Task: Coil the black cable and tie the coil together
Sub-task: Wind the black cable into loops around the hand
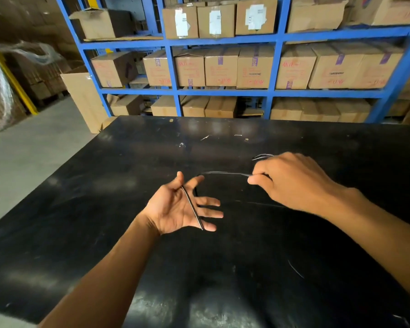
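Black cable (pixel 191 207), thin and glossy, lies as a straight strand across the open palm of the left hand (pixel 182 209), running from the gap between thumb and forefinger down to the little finger. That hand is held palm-up above the middle of the black, scuffed desk (pixel 104 209), its fingers spread wide and not closed on anything; the cable merely rests on it. From behind the forefinger the cable curves up and over in an arc, then runs level to the right hand (pixel 291 181), which sits a little farther from the near edge and toward the right side of the desk. The right grip is closed, thumb and forefinger pinched on the cable, knuckles upward. Beyond this hand, on the side toward the far edge, a short stretch of shiny strands shows just past the knuckles; whether they are loops of the same cable I cannot tell. The desk's far edge carries a few pale specks and scratches. Past it stands a blue metal shelving rack (pixel 223 91) filled with brown cardboard boxes (pixel 220 67), some with white labels, others with red printing. Off the desk's left side is grey concrete floor (pixel 33 150).
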The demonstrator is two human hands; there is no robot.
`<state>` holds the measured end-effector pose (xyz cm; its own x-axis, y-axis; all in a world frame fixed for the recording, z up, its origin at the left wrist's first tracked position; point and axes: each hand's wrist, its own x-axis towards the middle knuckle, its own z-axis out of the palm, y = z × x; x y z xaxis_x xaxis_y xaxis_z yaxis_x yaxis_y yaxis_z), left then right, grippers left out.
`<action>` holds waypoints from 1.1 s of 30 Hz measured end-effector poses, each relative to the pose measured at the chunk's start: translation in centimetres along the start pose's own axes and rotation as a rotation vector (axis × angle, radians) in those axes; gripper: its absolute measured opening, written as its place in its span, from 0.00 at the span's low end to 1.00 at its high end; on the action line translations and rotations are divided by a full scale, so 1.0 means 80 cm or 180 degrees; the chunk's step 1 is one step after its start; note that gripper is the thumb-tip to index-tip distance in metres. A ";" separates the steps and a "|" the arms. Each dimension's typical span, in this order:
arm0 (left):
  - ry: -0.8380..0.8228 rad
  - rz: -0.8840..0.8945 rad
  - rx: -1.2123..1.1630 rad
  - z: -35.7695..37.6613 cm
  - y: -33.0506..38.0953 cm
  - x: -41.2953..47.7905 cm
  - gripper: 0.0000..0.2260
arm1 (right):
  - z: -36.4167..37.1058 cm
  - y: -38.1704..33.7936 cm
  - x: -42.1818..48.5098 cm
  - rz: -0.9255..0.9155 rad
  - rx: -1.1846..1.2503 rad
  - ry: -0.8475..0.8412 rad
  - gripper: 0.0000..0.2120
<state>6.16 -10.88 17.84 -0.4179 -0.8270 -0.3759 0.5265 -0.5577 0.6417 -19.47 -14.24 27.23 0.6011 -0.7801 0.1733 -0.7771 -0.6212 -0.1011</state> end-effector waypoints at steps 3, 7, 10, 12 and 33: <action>0.0067 0.0160 0.0020 0.011 0.023 0.008 0.29 | 0.030 -0.026 -0.047 0.0186 0.0439 -0.0157 0.14; 0.0058 0.0326 0.0006 0.025 0.043 0.022 0.28 | 0.071 -0.042 -0.082 0.0387 0.1113 -0.0384 0.14; 0.0019 0.0395 0.0122 0.037 0.053 0.032 0.28 | 0.087 -0.046 -0.092 0.0505 0.1676 -0.0240 0.13; -0.0042 0.0449 0.0183 0.047 0.059 0.036 0.28 | 0.091 -0.045 -0.095 0.0570 0.1940 -0.0220 0.15; -0.1745 0.0102 0.0619 0.097 0.047 0.001 0.29 | 0.154 -0.023 -0.051 0.0636 0.2810 -0.0248 0.06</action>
<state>2.40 -12.48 25.41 -0.7536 -0.6572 0.0133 0.4211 -0.4670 0.7775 -18.19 -10.80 14.62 0.5063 -0.8623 0.0083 -0.4621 -0.2795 -0.8416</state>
